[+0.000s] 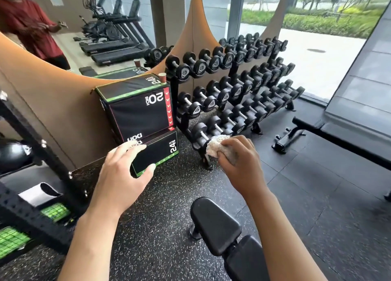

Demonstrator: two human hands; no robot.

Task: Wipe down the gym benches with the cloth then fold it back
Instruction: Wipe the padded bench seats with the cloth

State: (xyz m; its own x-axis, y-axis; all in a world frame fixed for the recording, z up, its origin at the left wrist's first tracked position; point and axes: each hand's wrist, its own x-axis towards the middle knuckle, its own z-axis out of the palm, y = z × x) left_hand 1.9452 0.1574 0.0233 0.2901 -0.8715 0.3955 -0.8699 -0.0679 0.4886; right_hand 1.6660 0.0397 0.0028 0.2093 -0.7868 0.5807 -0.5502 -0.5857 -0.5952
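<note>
**A:** Where's your cloth (219, 146) right now?

**B:** Bunched up in your right hand (238, 160), fingers curled round it, held in the air above the speckled floor (165, 228) and in front of the dumbbell rack (232, 90). It isn't touching either bench. Your left hand (124, 175) hangs beside it, fingers spread and relaxed, holding nothing.

**A:** What could trip you up?

**B:** I'd say the wad itself. Crumpled that tight, only a small patch would meet the pad, so you may leave streaks or miss strips. A loose corner could also slip from your grip and drop to the gritty floor, picking up dirt you'd then smear on the vinyl. And the far bench is easy to forget.

**A:** Count things for me.

**B:** One cloth. Two benches: the near bench (218, 225) just below your right forearm, and the far bench (342, 132) well apart at the right. Two stacked plyo boxes (137, 111) by the wall, one paper cup (162, 77) on top. One rack, three tiers; the dumbbells are too many and overlapped to count surely.
</note>
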